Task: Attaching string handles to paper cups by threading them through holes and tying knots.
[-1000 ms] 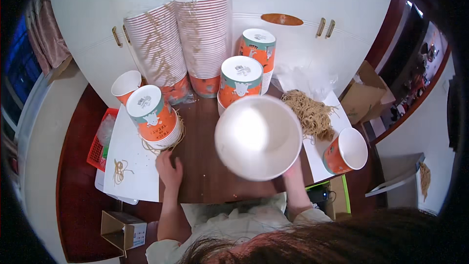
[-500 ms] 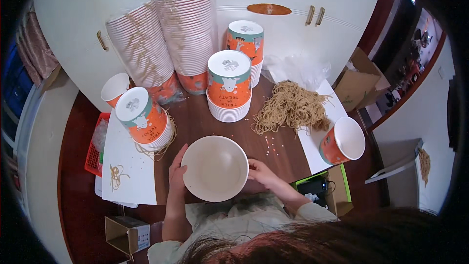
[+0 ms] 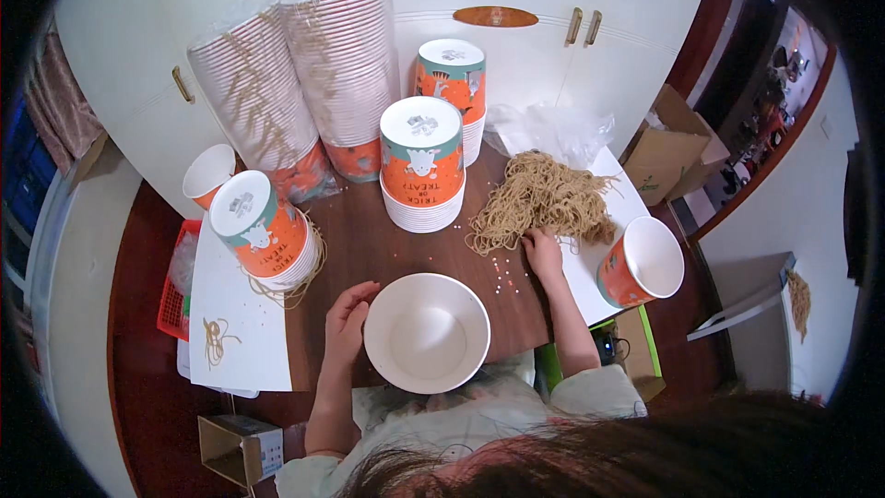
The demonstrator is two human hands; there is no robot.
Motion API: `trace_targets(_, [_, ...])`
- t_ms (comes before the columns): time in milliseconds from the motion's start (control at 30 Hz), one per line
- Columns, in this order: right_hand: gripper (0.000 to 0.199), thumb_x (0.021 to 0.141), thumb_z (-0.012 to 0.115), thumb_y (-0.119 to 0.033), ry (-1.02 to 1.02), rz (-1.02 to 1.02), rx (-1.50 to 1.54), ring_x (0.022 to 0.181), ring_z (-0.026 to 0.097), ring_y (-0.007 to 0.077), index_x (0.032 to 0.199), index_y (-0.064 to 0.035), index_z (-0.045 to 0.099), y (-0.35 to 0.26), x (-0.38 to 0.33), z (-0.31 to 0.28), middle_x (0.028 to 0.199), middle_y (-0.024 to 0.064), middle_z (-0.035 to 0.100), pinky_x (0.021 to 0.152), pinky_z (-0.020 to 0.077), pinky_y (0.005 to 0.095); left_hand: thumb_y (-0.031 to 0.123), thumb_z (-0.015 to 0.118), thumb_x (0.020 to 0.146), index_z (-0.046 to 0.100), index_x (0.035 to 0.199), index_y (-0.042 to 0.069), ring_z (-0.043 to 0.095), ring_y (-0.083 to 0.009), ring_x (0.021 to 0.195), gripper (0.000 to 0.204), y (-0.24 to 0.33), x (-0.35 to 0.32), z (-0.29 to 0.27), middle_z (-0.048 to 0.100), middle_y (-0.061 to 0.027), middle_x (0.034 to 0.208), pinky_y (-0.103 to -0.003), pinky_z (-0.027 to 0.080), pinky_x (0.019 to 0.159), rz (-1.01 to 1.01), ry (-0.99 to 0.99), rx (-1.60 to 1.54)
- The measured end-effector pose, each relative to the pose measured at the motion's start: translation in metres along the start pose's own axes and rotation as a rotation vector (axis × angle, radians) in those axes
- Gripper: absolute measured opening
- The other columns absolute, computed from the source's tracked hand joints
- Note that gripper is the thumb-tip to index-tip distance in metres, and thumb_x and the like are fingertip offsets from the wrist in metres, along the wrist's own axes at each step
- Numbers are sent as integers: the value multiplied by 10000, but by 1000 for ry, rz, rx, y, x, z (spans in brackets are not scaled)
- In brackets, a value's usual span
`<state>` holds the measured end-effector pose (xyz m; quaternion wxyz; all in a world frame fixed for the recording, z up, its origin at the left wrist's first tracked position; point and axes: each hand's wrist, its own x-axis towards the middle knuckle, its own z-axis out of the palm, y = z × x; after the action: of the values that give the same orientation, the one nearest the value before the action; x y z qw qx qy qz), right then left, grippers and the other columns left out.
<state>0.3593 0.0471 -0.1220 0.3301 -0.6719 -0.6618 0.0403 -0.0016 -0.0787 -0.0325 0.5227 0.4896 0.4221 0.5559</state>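
Observation:
A white paper bowl stands upright and empty on the dark wooden table right in front of me. My left hand rests against its left rim, fingers curved around the side. My right hand lies on the near edge of a heap of tan string loops at the right, fingers on the strands. Whether it grips any strands cannot be told.
Orange lidded bowl stacks stand at centre, back and left. Tall sleeves of nested bowls lean on white cabinets. An open orange cup sits at right, another at left. White paper holds a few loops.
The white bowl, held up near the camera a second ago, has come down onto the table. My right hand left the bowl and moved right to the string heap.

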Motion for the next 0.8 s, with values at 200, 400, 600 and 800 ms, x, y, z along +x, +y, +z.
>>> trace_targets(200, [116, 746, 623, -143, -57, 38, 244, 697, 563, 253, 780, -32, 621, -35, 5, -39, 793, 110, 556, 618, 449, 337, 3, 514, 786, 510, 1105, 4, 528, -104, 852, 320, -2, -24, -13, 563, -67, 987, -225, 424, 743, 16, 106, 207])
trace_targets(400, [96, 710, 651, -51, -147, -43, 934, 894, 479, 157, 670, -52, 564, -97, -3, -108, 863, 58, 547, 814, 344, 289, 37, 609, 732, 380, 1210, 29, 520, -71, 655, 530, 7, -55, -12, 575, -49, 820, -197, 401, 553, -101, 65, 383])
trace_targets(600, [80, 728, 607, -20, -502, -356, 1459, 776, 572, 192, 682, -39, 545, -142, -15, -128, 795, 91, 594, 883, 389, 383, 62, 596, 770, 294, 1260, 41, 514, -62, 599, 577, 18, -49, 19, 526, -28, 664, -209, 434, 530, -230, 19, 181])
trace_targets(800, [84, 726, 605, 8, -738, -600, 1072, 751, 565, 140, 809, -10, 604, -210, -15, -141, 838, 71, 587, 610, 436, 259, 81, 587, 790, 337, 1227, 36, 528, -70, 582, 505, 2, -38, 30, 530, -39, 708, -208, 442, 496, -143, 33, 249])
